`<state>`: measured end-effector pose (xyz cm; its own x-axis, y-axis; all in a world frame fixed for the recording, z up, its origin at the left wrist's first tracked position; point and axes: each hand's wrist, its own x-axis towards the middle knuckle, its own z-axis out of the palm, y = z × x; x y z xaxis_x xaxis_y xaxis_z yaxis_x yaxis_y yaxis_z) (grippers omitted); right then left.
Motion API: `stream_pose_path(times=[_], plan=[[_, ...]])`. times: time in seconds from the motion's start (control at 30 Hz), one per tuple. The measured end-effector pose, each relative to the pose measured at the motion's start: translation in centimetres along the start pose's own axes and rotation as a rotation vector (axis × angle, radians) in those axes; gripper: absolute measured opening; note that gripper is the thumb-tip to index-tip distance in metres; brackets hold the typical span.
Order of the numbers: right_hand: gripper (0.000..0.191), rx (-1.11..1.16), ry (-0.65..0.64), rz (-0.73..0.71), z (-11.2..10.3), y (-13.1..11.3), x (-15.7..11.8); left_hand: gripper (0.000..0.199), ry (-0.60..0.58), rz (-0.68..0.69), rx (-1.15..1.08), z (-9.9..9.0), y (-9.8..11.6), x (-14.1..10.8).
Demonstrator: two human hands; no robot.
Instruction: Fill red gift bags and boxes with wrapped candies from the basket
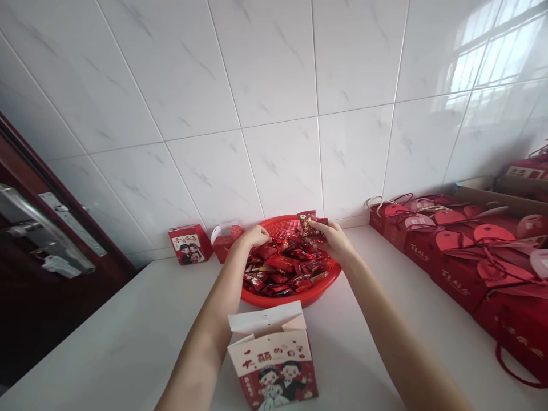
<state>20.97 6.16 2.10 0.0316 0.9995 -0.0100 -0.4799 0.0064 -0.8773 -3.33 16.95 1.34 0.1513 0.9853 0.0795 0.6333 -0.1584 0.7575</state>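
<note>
A red plastic basket [317,294] full of red-wrapped candies [282,264] stands against the tiled wall. Over its left rim, my left hand [257,235] has its fingers closed; what they hold, if anything, is hidden. At the right rim my right hand [331,233] pinches a dark red candy packet [307,220], raised above the pile. Nearer to me, between my forearms, an open-topped red and white box [274,359] with a cartoon couple stands upright.
Behind my left hand are a small red box [190,244] and an open red box [221,242]. Rows of red gift boxes [458,274] with cord handles line the right side. A dark door [38,274] with a metal handle is at the left.
</note>
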Motion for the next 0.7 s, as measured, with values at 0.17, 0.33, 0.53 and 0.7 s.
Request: stream_pose_path(times=[0.17, 0.33, 0.53, 0.7], plan=[[0.008, -0.013, -0.001, 0.011, 0.1, -0.1, -0.2, 0.039, -0.103, -0.111, 0.104, 0.6, -0.1, 0.2], [0.008, -0.026, -0.006, 0.019, 0.1, -0.2, -0.4, 0.035, -0.142, -0.081, 0.072, 1.9, 0.2, 0.2], [0.008, -0.027, 0.005, 0.027, 0.1, -0.2, -0.3, 0.016, -0.178, -0.036, -0.064, 2.4, 1.7, -0.8], [0.009, -0.034, -0.009, 0.001, 0.1, -0.1, -0.4, 0.019, -0.266, -0.022, -0.174, 2.5, 3.2, -1.8]])
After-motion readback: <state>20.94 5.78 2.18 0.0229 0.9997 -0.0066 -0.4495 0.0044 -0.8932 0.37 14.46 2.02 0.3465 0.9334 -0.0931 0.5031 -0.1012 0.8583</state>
